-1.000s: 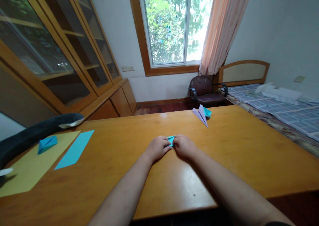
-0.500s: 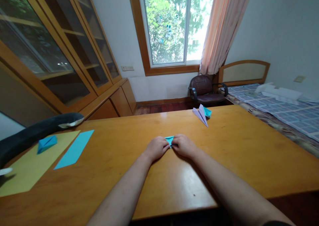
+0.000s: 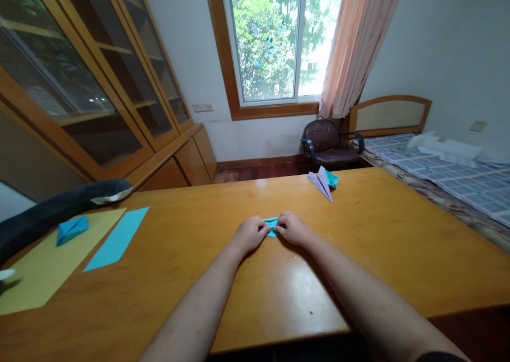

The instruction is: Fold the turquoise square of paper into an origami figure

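A small piece of folded blue paper (image 3: 271, 222) lies on the wooden table between my hands. My left hand (image 3: 252, 234) pinches its left side, fingers curled and resting on the tabletop. On the right side, my right hand (image 3: 292, 229) grips the paper with thumb and fingers pressed together. The two sets of fingertips are close to each other, with some blue showing above and below them. The hands cover the paper's sides, so its full shape is hidden.
A purple paper plane (image 3: 321, 184) and a folded blue paper piece (image 3: 332, 179) lie at the table's far edge. Leftward are a yellow sheet (image 3: 37, 282), a blue strip (image 3: 117, 240), another blue folded piece (image 3: 72, 229) and a dark, long plush-like object (image 3: 51, 205).
My fingertips have shifted slightly on the blue paper and more of its lower part now shows beneath them. Both hands stay in nearly the same place.
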The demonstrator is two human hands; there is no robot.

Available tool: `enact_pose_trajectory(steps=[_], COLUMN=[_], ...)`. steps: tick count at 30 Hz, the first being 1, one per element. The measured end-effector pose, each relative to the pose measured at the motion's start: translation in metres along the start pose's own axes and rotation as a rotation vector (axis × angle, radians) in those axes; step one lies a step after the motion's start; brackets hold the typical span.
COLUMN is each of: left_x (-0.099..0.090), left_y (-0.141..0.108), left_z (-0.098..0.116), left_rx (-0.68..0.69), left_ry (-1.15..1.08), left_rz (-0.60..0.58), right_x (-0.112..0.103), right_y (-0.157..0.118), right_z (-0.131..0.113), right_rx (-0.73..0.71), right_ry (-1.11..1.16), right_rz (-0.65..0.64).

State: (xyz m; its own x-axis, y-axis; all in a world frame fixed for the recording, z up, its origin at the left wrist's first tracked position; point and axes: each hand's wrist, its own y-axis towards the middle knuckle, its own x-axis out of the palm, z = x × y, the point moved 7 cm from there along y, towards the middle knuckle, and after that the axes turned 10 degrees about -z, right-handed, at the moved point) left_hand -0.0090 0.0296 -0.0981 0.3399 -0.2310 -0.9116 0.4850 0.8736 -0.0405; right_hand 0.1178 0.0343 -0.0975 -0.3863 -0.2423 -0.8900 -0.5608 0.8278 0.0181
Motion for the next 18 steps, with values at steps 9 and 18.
enact_pose_trajectory(steps=[9, 18], left_x=[0.0, 0.004], left_y=[0.004, 0.007], left_z=[-0.004, -0.007], left_rx=[-0.096, -0.116], left_ry=[0.053, 0.097], left_rz=[0.057, 0.071], right_x=[0.005, 0.004], right_y=[0.008, 0.009], right_z=[0.014, 0.015], right_rx=[0.157, 0.219], right_ry=[0.003, -0.008], right_rz=[0.038, 0.034])
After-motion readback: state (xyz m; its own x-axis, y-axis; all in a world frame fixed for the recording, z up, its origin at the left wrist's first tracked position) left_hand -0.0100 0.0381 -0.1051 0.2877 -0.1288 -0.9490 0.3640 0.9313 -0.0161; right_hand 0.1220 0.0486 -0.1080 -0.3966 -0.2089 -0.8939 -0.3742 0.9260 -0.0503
